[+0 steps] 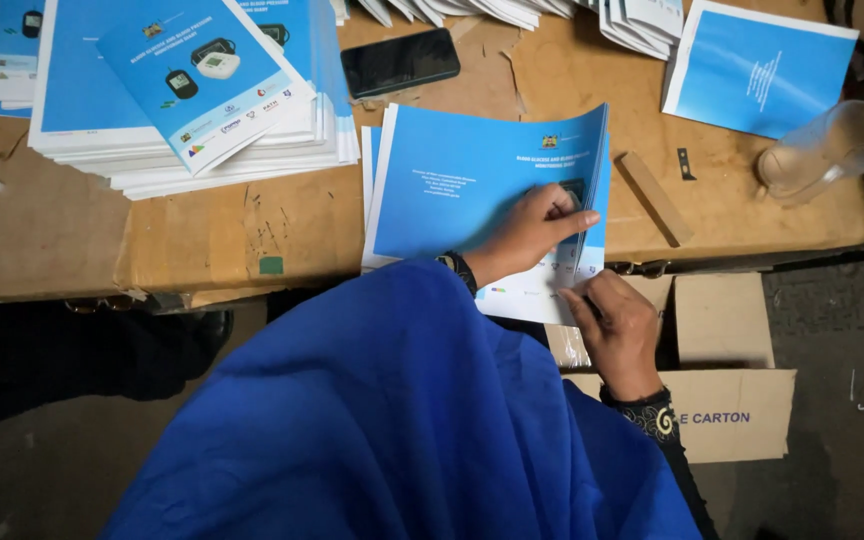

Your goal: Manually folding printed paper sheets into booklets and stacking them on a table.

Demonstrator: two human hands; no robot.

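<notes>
Head view shows the left hand pinching the blue booklet on the table, the right hand curled at its bottom edge, a big pile looking done, more sheets probably left.

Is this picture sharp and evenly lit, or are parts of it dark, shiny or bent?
Head view: the blue booklet under the left hand is bright and fairly sharp; the floor below the table falls into deep shadow; the phone shows faint sheen; the table edge bows, hinting at wide-lens distortion; the right hand looks slightly soft.
</notes>
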